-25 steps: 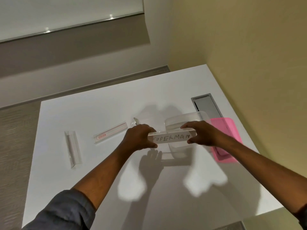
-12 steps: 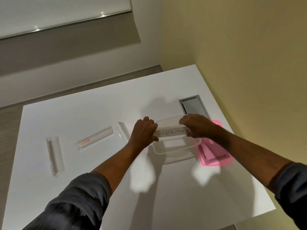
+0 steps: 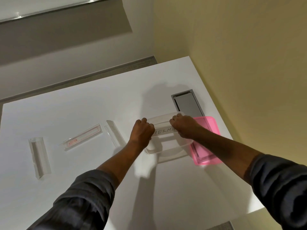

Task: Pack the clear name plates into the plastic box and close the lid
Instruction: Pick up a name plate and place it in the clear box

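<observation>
A clear name plate (image 3: 164, 131) with handwritten letters is held at its two ends, my left hand (image 3: 142, 131) on the left end and my right hand (image 3: 181, 124) on the right end. It sits in the open top of the clear plastic box (image 3: 167, 151), which stands on the white table (image 3: 83, 113). The pink lid (image 3: 206, 143) lies flat just right of the box, partly under my right forearm. Three more clear name plates lie on the table to the left: one (image 3: 114, 134) close to my left hand, one with red print (image 3: 82, 136), one (image 3: 39, 157) at the far left.
A grey metal cable hatch (image 3: 186, 103) is set into the table just behind the box. The table's right edge runs along a yellow wall (image 3: 249, 63). Its far edge meets a grey floor strip.
Both hands carried the lettered name plate away from me and lowered it from above the box's near rim into the box opening. My view shifted right and forward.
</observation>
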`<control>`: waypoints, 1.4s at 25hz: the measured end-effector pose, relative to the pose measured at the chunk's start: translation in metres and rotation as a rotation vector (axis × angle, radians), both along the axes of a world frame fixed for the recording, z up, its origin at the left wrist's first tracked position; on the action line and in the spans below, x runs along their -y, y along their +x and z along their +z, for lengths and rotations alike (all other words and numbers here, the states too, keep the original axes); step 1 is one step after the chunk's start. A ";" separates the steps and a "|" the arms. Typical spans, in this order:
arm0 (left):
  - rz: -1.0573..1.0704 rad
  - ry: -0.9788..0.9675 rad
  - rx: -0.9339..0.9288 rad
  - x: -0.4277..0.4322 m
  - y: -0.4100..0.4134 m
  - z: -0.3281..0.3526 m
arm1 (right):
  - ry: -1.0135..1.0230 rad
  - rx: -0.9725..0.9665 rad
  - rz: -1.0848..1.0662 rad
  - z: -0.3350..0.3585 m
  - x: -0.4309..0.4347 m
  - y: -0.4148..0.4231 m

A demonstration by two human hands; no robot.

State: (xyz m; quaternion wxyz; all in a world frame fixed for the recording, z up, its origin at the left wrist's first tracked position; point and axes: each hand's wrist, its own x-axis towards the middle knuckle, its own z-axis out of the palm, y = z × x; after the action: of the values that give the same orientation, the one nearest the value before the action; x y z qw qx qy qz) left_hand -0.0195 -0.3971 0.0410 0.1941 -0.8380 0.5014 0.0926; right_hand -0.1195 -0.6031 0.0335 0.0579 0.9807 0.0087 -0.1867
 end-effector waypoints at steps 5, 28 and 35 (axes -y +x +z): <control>0.130 0.015 -0.076 0.009 -0.013 -0.017 | -0.078 -0.040 0.004 -0.013 -0.007 0.004; 0.204 -0.064 -0.090 0.024 -0.006 -0.048 | 0.013 0.035 -0.111 -0.042 -0.007 0.004; 0.263 -0.260 -0.139 0.010 -0.012 -0.021 | 0.166 0.178 -0.286 -0.021 -0.018 -0.006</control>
State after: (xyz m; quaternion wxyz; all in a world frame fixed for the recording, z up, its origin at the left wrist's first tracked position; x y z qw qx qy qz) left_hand -0.0319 -0.4068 0.0199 0.0355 -0.9059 0.4077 0.1091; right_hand -0.1259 -0.5847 0.0126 -0.0499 0.9859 -0.1207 -0.1043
